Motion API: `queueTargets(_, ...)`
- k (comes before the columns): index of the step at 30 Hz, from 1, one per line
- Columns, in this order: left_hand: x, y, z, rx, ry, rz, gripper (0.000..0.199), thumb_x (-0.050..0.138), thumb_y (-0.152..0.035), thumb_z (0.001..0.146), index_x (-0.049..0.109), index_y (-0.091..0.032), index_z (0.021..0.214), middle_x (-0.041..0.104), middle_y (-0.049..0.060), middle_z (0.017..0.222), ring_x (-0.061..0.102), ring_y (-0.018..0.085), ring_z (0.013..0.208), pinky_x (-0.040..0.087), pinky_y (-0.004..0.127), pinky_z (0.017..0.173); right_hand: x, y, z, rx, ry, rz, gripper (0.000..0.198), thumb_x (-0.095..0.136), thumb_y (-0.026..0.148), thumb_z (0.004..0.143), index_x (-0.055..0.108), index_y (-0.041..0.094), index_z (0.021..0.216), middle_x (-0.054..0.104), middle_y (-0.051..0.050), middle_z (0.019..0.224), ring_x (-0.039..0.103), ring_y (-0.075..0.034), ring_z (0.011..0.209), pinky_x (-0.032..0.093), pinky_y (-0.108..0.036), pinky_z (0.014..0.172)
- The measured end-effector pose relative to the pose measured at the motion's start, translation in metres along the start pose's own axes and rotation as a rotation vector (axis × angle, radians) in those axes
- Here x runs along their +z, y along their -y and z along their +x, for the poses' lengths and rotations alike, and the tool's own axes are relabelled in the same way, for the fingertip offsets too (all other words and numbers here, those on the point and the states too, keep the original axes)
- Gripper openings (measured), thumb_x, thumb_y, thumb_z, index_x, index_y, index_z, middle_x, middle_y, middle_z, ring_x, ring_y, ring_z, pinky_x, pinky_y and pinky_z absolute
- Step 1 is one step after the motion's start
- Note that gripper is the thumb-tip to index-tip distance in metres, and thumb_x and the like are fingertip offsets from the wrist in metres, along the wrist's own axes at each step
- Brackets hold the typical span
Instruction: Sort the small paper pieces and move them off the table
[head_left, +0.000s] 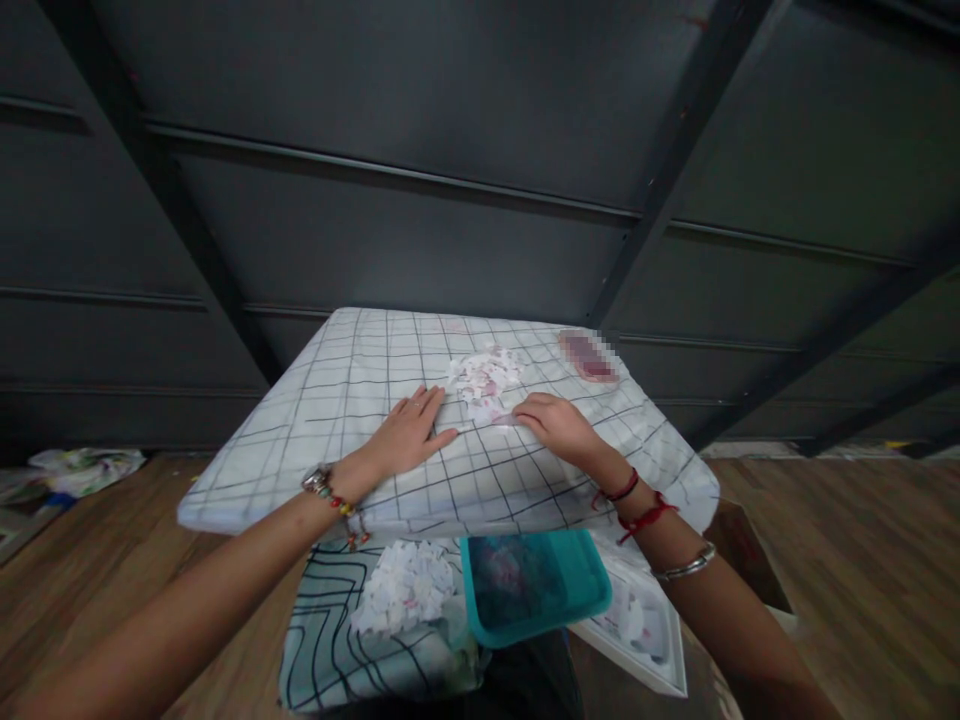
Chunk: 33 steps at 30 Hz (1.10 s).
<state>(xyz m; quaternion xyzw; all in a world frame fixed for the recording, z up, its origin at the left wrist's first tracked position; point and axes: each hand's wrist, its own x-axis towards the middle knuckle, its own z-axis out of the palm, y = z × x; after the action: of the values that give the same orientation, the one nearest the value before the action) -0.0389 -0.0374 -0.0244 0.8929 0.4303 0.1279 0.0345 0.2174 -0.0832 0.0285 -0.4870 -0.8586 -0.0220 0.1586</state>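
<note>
My left hand (409,432) lies palm down on the checked tablecloth (345,400), its fingers stretched out and the thumb pointing toward the middle. Bent together, the fingers of my right hand (556,428) pinch the end of a small, thin pinkish-white slip (501,418) that lies flat on the cloth. What exactly the slip is cannot be made out. Just beyond it, between both hands, is a loose pile of small white and pinkish paper-like pieces (487,375). The left fingertips rest close to the left side of this pile.
Below the table's near edge are a teal plastic tub (540,635), another heap of white pieces (412,585) on a patterned cloth (322,640), and a white box (667,680) with pieces inside. A blurred reddish oval (589,356) lies at the back right. A dark panelled wall (420,240) stands behind.
</note>
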Motion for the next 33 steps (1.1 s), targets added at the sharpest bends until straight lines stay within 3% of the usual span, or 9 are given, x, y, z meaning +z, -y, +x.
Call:
queueTargets(4,-0.001,-0.002,0.000,-0.017,-0.007,0.006,0.072,0.024,-0.059,0.087,0.019,-0.009,0.138,0.024,0.017,0.143,0.020,0.030,0.131,0.023,0.045,0.103,0.000,-0.002,0.008,0.079,-0.022,-0.047,0.024,0.041,0.021,0.089,0.064,0.016,0.090,0.062,-0.006,0.086,0.055,-0.014,0.086,0.040,-0.024,0.077)
queueTargets(19,-0.006,-0.004,-0.001,-0.026,0.022,0.005,0.071,0.023,-0.058,0.087,0.018,-0.009,0.139,0.025,0.016,0.143,0.021,0.029,0.131,0.022,0.043,0.104,-0.006,-0.002,0.003,0.111,0.085,-0.101,0.026,0.040,0.023,0.089,0.065,0.017,0.086,0.063,-0.006,0.086,0.056,-0.015,0.085,0.039,-0.023,0.074)
queueTargets(26,0.001,0.000,0.000,-0.016,0.002,0.015,0.072,0.024,-0.059,0.087,0.020,-0.007,0.138,0.027,0.017,0.142,0.022,0.030,0.131,0.022,0.043,0.104,-0.016,-0.007,-0.023,0.252,0.155,-0.184,0.026,0.039,0.022,0.089,0.064,0.016,0.087,0.062,-0.007,0.086,0.056,-0.015,0.086,0.038,-0.022,0.074)
queueTargets(33,0.005,0.002,0.002,-0.025,0.006,0.023,0.075,0.023,-0.060,0.087,0.019,-0.006,0.138,0.028,0.018,0.141,0.021,0.030,0.131,0.023,0.043,0.104,-0.026,0.007,-0.029,0.219,0.134,-0.138,0.026,0.038,0.022,0.089,0.063,0.016,0.087,0.062,-0.005,0.087,0.055,-0.014,0.085,0.037,-0.022,0.074)
